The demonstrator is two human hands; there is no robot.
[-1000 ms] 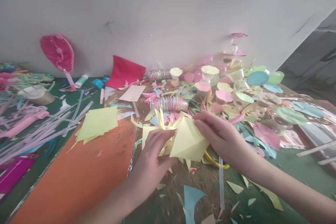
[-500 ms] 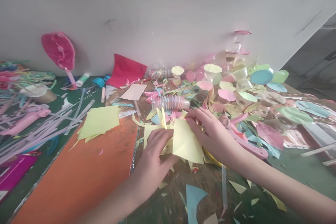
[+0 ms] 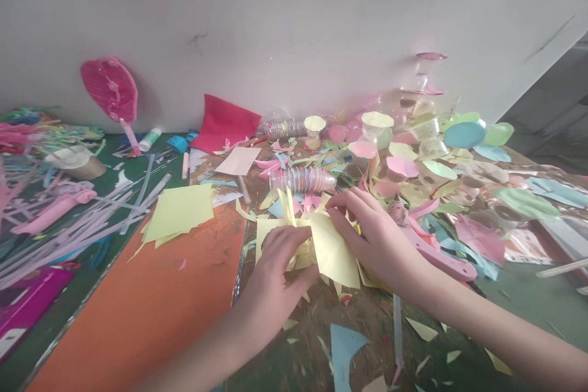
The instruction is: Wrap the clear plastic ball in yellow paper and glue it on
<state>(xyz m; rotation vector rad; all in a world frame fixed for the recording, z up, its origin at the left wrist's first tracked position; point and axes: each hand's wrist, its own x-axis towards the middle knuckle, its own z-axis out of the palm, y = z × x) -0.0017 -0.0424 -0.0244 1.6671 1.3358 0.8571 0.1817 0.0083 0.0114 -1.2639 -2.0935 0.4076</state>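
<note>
In the head view, the yellow paper sheet (image 3: 334, 248) hangs between the two hands above the scrap-strewn desk (image 3: 509, 312). A second ago it was tilted like a diamond; now its left edge runs more steeply and a corner points down to the right. A pink handle (image 3: 443, 255), out of sight then, shows beside the right forearm. The sheet is thin, flat and faintly creased. Behind it is a clear, ribbed plastic tube (image 3: 302, 179); to the left, a stack of yellow squares (image 3: 179, 213) lies on a scuffed orange board (image 3: 151, 300).

The right hand (image 3: 374, 229), fingers bent, pinches the sheet near its top. The left hand (image 3: 278, 263) curves at its left edge, thumb spread below the fingers; whether it grips the paper I cannot tell.
</note>
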